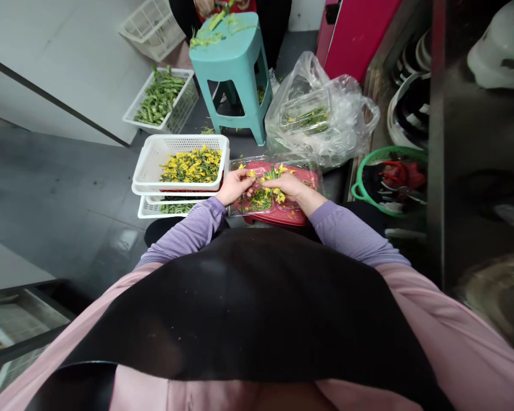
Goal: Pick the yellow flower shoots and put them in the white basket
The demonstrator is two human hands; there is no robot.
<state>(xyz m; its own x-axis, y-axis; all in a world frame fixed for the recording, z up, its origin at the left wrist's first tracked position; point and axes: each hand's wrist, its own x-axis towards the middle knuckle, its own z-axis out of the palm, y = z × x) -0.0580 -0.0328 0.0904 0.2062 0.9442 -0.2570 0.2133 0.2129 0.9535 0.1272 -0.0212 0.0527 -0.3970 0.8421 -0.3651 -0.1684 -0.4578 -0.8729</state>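
Note:
My left hand [235, 187] is closed in a pinch on a small yellow flower [252, 173]. Beside it, my right hand [289, 186] is wrapped round a bunch of yellow flowers [279, 197] with green stems; heads stick out above and below the fingers. Under both hands lies a clear plastic clamshell box [235, 206] with more green stems and flowers [260, 201] in its left part. The box rests on a red stool [297, 217]. To the left, a white basket [149, 165] holds a heap of yellow flowers [192, 165].
More white baskets [148, 208] sit below the flower basket. Beyond are a basket of green stalks [160, 97], a turquoise stool [227, 51] with peelings, and another person's hands [205, 7]. A plastic bag [342, 131] and green basket [360, 177] stand right.

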